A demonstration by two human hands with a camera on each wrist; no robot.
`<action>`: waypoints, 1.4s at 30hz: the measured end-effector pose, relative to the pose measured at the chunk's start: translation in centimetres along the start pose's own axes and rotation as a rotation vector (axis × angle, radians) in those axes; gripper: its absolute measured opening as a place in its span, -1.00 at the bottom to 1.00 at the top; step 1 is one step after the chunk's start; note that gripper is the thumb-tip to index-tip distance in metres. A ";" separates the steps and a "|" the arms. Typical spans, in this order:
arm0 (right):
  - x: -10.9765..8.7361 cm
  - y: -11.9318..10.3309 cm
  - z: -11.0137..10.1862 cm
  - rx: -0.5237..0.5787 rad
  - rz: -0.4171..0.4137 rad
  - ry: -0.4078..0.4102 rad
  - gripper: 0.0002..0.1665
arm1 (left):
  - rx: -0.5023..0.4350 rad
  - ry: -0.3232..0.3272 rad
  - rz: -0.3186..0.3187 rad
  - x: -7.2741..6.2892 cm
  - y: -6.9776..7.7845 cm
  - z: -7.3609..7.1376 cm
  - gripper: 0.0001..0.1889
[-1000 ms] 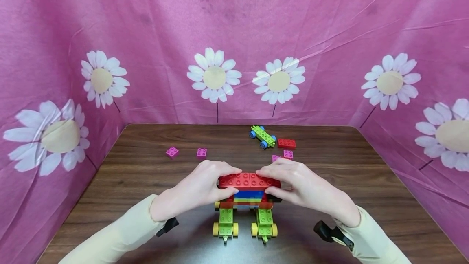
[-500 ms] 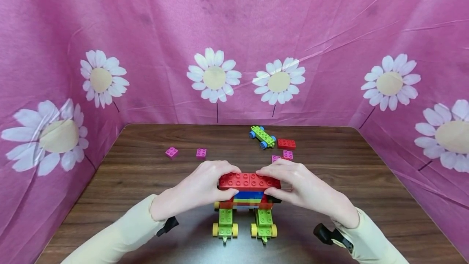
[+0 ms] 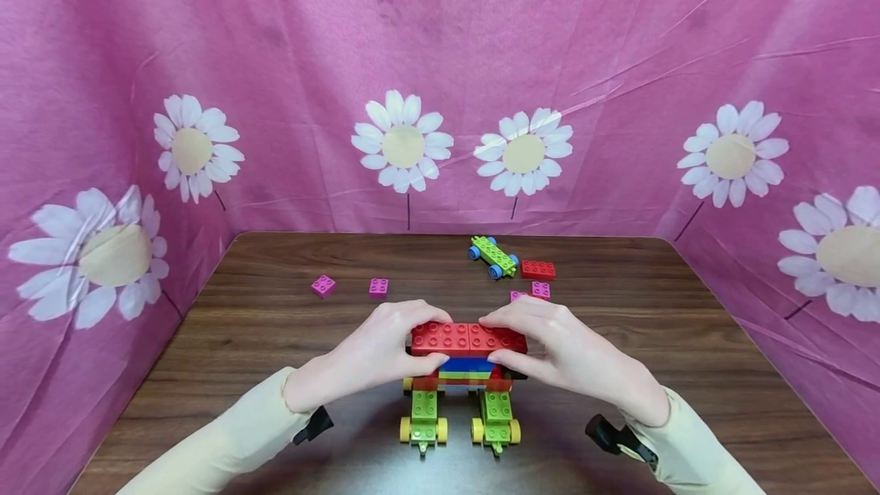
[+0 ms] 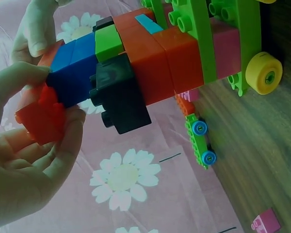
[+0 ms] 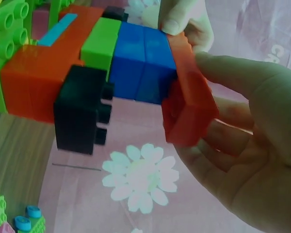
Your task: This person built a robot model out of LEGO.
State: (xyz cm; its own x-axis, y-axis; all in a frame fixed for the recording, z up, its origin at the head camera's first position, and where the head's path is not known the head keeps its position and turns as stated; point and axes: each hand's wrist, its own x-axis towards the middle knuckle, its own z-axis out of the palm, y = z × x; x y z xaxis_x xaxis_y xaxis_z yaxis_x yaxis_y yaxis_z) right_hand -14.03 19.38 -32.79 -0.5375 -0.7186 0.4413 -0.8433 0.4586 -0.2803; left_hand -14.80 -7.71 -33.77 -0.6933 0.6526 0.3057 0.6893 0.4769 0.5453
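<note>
A toy brick build stands at the near middle of the table in the head view. Two red bricks, left (image 3: 440, 339) and right (image 3: 496, 340), lie end to end across its top. My left hand (image 3: 388, 342) grips the left red brick, thumb at the front and fingers behind; my right hand (image 3: 564, 344) holds the right one likewise. Under them come blue bricks (image 5: 140, 63), a lime brick (image 4: 108, 42), then a red layer (image 4: 145, 63) with black bricks (image 4: 119, 92) at its ends. Below, two lime wheeled bases (image 3: 424, 405) carry yellow wheels (image 4: 264, 73).
Behind the build, a lime car base (image 3: 493, 255) with blue wheels lies beside a red brick (image 3: 538, 270). Pink bricks (image 3: 378, 286) are scattered on the wooden table (image 3: 261, 327). A pink flowered cloth (image 3: 467, 21) hangs round the back and sides.
My right thumb has shifted slightly left along the front of the build. Otherwise both hands keep their grip, and the build stays in place.
</note>
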 end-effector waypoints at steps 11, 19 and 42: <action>1.1 -0.1 1.2 -0.008 0.011 0.018 -0.55 | -0.043 0.053 0.042 -0.9 -1.3 -1.0 -0.55; 1.0 -0.1 1.0 -0.015 0.026 0.016 -0.57 | 0.049 0.268 -0.195 -1.4 -6.2 -5.0 -0.68; 1.2 -0.2 1.0 0.003 0.065 -0.031 -0.55 | 0.093 0.067 -0.353 0.4 -18.9 -2.5 -0.53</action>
State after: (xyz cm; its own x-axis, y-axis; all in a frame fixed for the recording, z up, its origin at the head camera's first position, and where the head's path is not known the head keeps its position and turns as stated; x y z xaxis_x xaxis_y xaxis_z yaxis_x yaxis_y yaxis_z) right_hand -14.52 17.97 -33.07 -0.5911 -0.7031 0.3953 -0.8063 0.5034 -0.3104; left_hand -28.58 -17.91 -42.03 -0.9020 0.3994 0.1639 0.4192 0.7194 0.5538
